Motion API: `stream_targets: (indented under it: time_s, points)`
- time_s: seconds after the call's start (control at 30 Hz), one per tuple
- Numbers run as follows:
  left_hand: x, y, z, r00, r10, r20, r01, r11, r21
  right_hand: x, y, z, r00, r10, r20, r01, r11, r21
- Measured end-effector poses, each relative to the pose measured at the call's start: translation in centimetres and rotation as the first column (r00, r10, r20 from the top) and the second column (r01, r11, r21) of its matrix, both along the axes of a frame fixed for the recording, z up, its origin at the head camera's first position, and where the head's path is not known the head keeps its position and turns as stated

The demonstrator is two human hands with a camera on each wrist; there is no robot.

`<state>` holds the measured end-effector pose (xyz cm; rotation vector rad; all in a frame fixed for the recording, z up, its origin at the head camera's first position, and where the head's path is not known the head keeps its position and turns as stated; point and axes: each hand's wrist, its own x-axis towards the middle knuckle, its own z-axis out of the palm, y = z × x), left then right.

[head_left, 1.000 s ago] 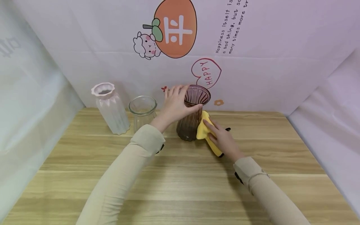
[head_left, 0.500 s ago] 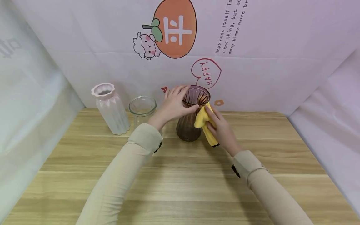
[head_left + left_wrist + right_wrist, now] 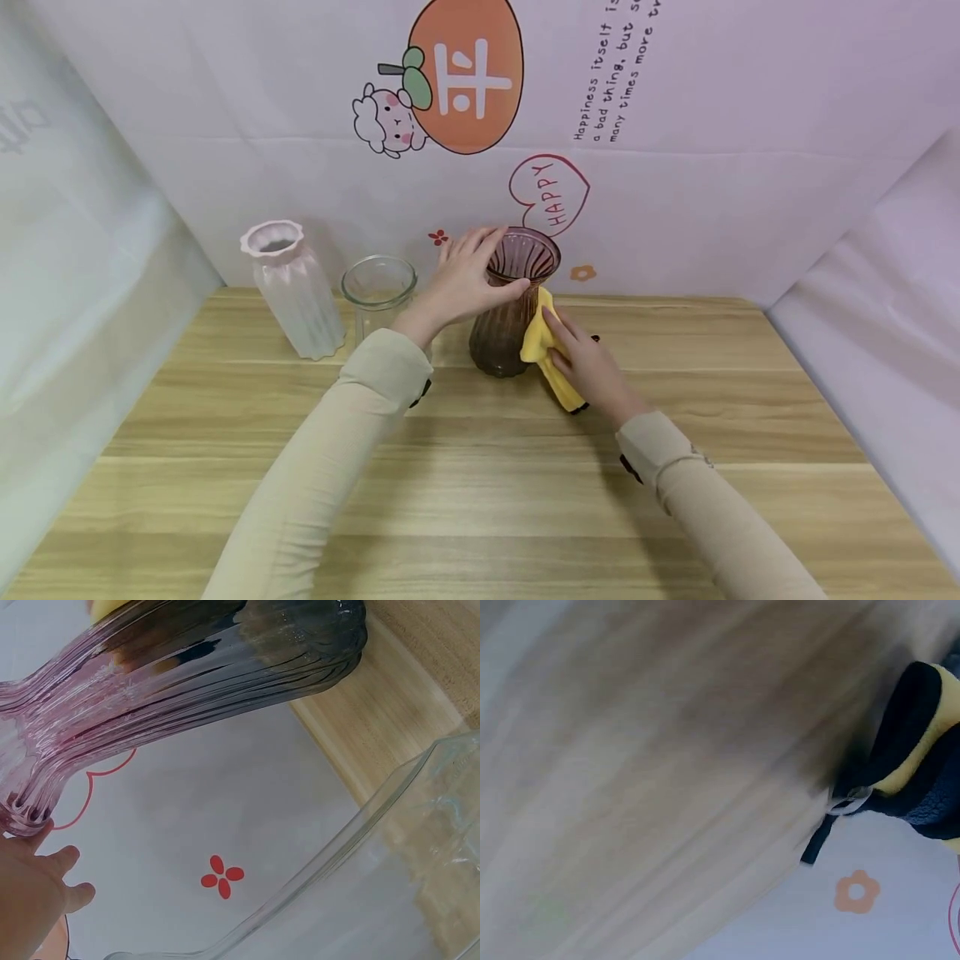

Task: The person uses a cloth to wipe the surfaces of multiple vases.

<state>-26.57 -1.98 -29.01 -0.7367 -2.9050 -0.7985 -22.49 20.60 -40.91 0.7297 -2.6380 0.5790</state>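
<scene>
A purple-brown ribbed glass vase (image 3: pixel 498 337) stands upright near the back of the table, in the middle of the head view. My left hand (image 3: pixel 471 279) grips its flared rim, thumb in front and fingers behind. In the left wrist view those fingers (image 3: pixel 34 889) show at the rim of the vase (image 3: pixel 195 682). My right hand (image 3: pixel 596 371) holds a yellow cloth (image 3: pixel 537 340) against the vase's right side, its lower end hanging down. The right wrist view shows the cloth's dark trim (image 3: pixel 911 727) and a small loop; the right fingers are out of sight there.
Left of the purple vase stands a clear glass vase (image 3: pixel 380 287), partly hidden by the left forearm. A white pleated vase (image 3: pixel 296 296) is farther left. Behind the wooden table (image 3: pixel 480 500) hangs a printed white backdrop (image 3: pixel 675 217), with white sheets at both sides.
The cloth in my right hand went up towards the vase's rim, then came back down its right side. My left hand stays on the rim and the vase stands in place.
</scene>
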Motion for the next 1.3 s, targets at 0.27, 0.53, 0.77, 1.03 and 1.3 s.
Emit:
stream_targets:
  time_s: [0.27, 0.53, 0.77, 1.03, 1.3]
  points:
    - [0.1, 0.0, -0.2, 1.0, 0.003, 0.014, -0.003, 1.0, 0.009, 0.4, 0.4, -0.6, 0.96, -0.123, 0.251, 0.08, 0.981, 0.178]
    - [0.3, 0.1, -0.4, 0.999, 0.043, 0.027, -0.044, 0.997, 0.058, 0.0, 0.7, -1.0, 0.97, -0.116, 0.214, 0.083, 0.984, 0.157]
    - [0.0, -0.2, -0.3, 0.999, 0.033, -0.03, -0.032, 0.999, 0.031, -0.1, 0.7, -0.4, 0.998, -0.037, 0.041, 0.035, 0.999, 0.032]
    - [0.0, -0.3, -0.2, 1.0, 0.011, -0.004, -0.011, 0.999, 0.045, -0.6, -0.6, 1.8, 0.995, -0.013, -0.095, -0.004, 0.984, -0.179]
    - [-0.1, -0.4, -0.4, 1.0, -0.001, 0.004, 0.0, 0.999, 0.038, -0.7, -1.4, 2.8, 0.993, -0.032, -0.116, 0.006, 0.977, -0.212]
